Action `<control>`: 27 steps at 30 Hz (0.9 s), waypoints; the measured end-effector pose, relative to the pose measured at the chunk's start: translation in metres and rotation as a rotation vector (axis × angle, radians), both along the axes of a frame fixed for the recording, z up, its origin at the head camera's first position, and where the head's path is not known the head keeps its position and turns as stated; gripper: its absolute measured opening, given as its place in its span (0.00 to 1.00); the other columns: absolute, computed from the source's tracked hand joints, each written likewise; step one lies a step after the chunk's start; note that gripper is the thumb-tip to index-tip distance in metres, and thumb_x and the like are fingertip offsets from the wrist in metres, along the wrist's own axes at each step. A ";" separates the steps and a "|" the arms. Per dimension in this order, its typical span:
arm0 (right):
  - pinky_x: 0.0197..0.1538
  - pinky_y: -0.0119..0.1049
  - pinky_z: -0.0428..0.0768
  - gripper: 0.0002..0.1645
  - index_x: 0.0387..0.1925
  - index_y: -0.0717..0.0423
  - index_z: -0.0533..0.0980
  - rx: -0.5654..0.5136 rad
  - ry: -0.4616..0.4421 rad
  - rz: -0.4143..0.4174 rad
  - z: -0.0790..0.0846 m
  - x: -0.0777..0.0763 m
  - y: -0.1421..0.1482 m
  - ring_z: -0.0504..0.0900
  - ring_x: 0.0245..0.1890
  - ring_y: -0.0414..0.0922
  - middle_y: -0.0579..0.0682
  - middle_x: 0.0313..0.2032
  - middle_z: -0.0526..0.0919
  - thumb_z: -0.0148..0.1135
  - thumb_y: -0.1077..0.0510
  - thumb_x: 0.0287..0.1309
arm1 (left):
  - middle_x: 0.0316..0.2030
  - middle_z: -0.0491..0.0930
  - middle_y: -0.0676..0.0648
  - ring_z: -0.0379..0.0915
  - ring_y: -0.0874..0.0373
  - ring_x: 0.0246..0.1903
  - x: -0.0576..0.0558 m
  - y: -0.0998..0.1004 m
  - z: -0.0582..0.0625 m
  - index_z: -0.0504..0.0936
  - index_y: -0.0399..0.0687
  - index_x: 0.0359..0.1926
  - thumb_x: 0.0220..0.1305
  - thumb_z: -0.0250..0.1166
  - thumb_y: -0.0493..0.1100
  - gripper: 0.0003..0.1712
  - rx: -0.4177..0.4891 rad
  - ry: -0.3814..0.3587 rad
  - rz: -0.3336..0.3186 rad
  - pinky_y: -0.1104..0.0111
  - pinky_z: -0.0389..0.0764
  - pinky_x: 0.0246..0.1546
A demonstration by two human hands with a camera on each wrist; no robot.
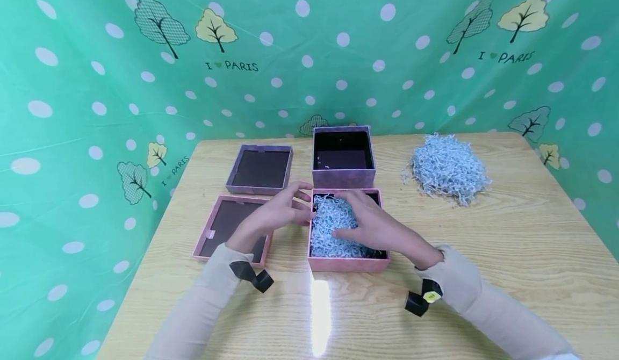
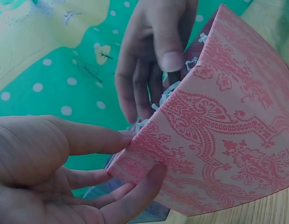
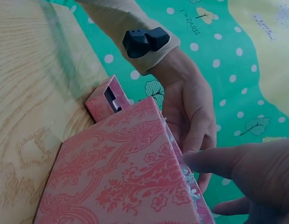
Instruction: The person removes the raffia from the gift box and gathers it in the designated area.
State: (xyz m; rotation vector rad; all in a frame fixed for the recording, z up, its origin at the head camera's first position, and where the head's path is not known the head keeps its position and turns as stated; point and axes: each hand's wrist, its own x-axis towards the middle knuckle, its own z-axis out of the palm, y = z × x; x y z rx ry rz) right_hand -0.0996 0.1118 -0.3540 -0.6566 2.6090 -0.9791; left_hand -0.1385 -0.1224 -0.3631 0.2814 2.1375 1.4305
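A pink patterned box [image 1: 348, 265] holds light-blue shredded paper [image 1: 333, 225], with dark interior showing near its edges. My left hand [image 1: 282, 209] holds the box's left side. In the left wrist view, its thumb rests at the rim and a finger touches the patterned outer wall [image 2: 233, 107]. My right hand [image 1: 372, 223] reaches over the box from the right, fingers spread and lowered toward the shredded paper. Its thumb lies over the middle of the paper; the other fingertips are near the back rim. In the left wrist view, the right hand [image 2: 158, 42] is partly hidden behind the box wall.
Right behind the pink box stands a purple box [image 1: 344, 177] with a dark interior. To the left lie a purple lid [image 1: 256, 190] and a pink lid [image 1: 207, 225], inner sides up. A heap of blue shredded paper [image 1: 450, 166] sits at the back right of the wooden table [image 1: 483, 252].
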 end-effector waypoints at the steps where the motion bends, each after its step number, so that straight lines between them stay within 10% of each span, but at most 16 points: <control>1: 0.64 0.59 0.68 0.49 0.70 0.53 0.56 0.028 -0.009 0.005 -0.001 -0.001 0.000 0.59 0.68 0.58 0.58 0.68 0.59 0.69 0.45 0.53 | 0.56 0.66 0.39 0.74 0.47 0.49 0.000 0.000 0.000 0.60 0.48 0.67 0.59 0.67 0.37 0.37 0.002 -0.004 -0.003 0.62 0.84 0.46; 27: 0.60 0.63 0.70 0.63 0.75 0.43 0.44 0.405 -0.155 0.094 -0.024 -0.010 -0.030 0.56 0.68 0.66 0.59 0.72 0.49 0.74 0.41 0.46 | 0.56 0.62 0.36 0.75 0.47 0.45 0.000 -0.001 -0.002 0.56 0.50 0.67 0.63 0.62 0.34 0.36 0.086 -0.113 0.002 0.57 0.85 0.43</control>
